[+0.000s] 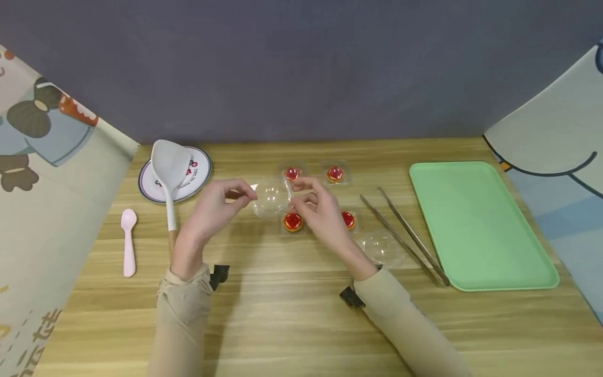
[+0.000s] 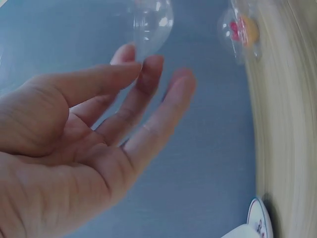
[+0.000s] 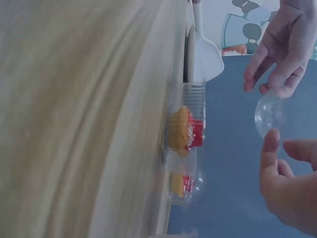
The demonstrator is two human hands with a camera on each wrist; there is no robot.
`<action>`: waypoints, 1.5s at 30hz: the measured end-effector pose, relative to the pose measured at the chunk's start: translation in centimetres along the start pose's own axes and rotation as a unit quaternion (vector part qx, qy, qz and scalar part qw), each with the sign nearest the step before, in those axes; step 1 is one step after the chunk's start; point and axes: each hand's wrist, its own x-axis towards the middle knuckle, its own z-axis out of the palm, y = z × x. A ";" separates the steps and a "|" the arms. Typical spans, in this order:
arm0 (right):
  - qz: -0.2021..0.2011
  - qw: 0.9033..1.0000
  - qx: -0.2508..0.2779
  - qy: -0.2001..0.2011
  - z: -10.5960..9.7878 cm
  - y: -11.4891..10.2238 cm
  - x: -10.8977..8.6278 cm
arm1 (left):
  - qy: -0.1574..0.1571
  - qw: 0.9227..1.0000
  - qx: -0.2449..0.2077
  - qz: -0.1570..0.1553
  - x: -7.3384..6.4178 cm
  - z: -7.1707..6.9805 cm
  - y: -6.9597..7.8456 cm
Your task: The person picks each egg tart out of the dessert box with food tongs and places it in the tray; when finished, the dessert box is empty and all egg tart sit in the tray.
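A clear plastic dome lid (image 1: pixel 270 198) is held up above the table between my two hands. My left hand (image 1: pixel 220 206) pinches its left edge between thumb and fingertips; the left wrist view shows the lid (image 2: pixel 152 25) beyond those fingers. My right hand (image 1: pixel 322 212) has thumb and fingers at the opposite edge, pinching it. Below and behind the lid stand several small red-topped tarts in clear trays, among them a front left tart (image 1: pixel 292 222) and a back right tart (image 1: pixel 335 174). A front right tart (image 1: pixel 348 220) is partly hidden by my right hand.
A second clear dome lid (image 1: pixel 383 248) lies right of my right wrist, beside metal tongs (image 1: pixel 405 230). Farther right is a green tray (image 1: pixel 480 225). At left, a white spatula (image 1: pixel 170 162) lies across a plate (image 1: pixel 200 180), near a pink spoon (image 1: pixel 129 243).
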 end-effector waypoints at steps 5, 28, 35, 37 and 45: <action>0.017 1.000 -0.013 0.002 0.6 0.3 0.3 | -0.003 0.998 -0.043 -0.053 0.1 -0.2 0.0; 0.034 0.967 -0.245 -0.066 2.7 0.6 2.1 | -0.030 0.992 -0.065 -0.105 0.8 -0.8 -3.3; 0.020 0.947 -0.296 -0.120 3.1 0.4 1.9 | -0.048 0.988 -0.071 -0.126 0.9 -0.8 -4.5; 0.023 0.948 -0.293 -0.119 3.2 0.4 1.8 | -0.051 0.988 -0.065 -0.129 1.0 -0.8 -4.8; -0.008 0.940 -0.320 -0.118 3.1 0.5 1.8 | -0.059 0.987 -0.036 -0.143 1.4 -0.5 -5.4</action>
